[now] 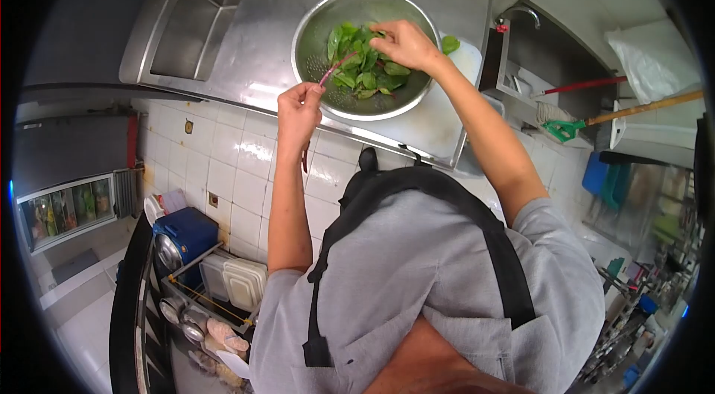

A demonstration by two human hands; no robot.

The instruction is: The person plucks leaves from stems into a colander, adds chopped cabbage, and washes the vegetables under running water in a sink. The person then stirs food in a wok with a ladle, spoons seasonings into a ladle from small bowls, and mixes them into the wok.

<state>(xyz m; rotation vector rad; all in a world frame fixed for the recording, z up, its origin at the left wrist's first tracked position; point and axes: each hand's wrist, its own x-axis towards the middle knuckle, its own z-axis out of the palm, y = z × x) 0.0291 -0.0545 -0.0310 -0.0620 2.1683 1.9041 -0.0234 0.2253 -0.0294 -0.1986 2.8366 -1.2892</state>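
A wide perforated metal colander (pixel 304 75) stands on the steel counter, partly over a white cutting board (pixel 436 126). Inside it lies a heap of green leaves (pixel 369 70), some with reddish stems. My left hand (pixel 300 115) is at the colander's near left rim, thumb and forefinger pinched on a thin red stem (pixel 333 71) that points up toward the leaves. Over the far right part of the heap, my right hand (pixel 406 45) has its fingers bent and closed at a green leaf; the fingertips are partly hidden among the greens.
A loose leaf (pixel 450 44) rests on the board right of the colander. To the left is a steel sink (pixel 190 33); at the right, another basin with a tap (pixel 527 16) and long-handled tools, including a green one (pixel 564 129). A rack with containers (pixel 244 282) stands behind on the left.
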